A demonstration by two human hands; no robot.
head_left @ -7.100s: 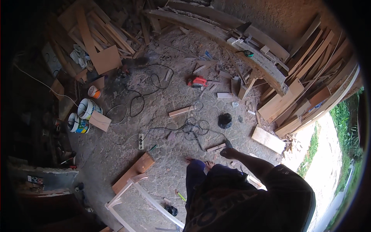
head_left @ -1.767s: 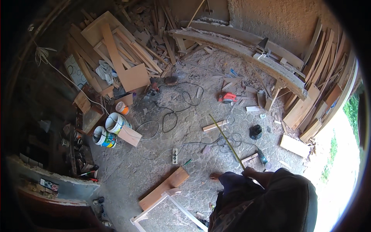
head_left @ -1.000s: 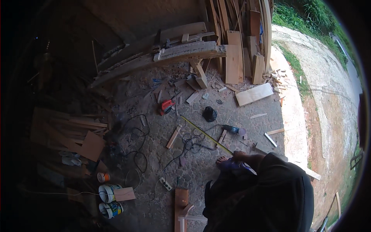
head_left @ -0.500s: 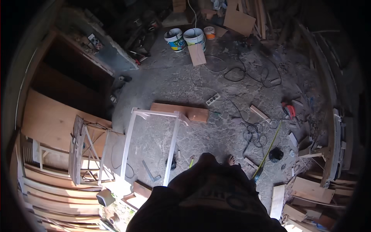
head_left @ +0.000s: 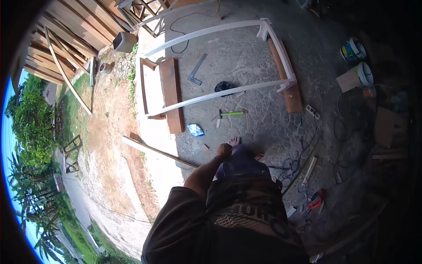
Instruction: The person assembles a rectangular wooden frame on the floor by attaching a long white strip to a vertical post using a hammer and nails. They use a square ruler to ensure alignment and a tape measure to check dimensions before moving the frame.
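My left hand (head_left: 224, 150) hangs beside my knee with its fingers curled in; whether anything is inside them is too small to see. My right hand is out of view. Ahead on the concrete floor lies a long wooden frame with pale rails (head_left: 228, 93), resting on brown boards (head_left: 170, 97) at its ends. Between its rails are a carpenter's square (head_left: 198, 70) and a black bag (head_left: 224, 88). Nearer my feet lie a hammer with a yellow-green handle (head_left: 231, 113) and a blue-and-white packet (head_left: 195, 130). None of these is touched by my hand.
A long plank (head_left: 158, 151) crosses the sunlit edge at left. Cables (head_left: 288, 169), a power strip (head_left: 312, 111) and a red power tool (head_left: 315, 200) lie to the right. Buckets (head_left: 353, 49) stand farther right. Boards lean at upper left, beside a yard with greenery.
My view has swung left toward the sunlit yard, so the frame now appears turned across the picture. My left arm and hand have come into view.
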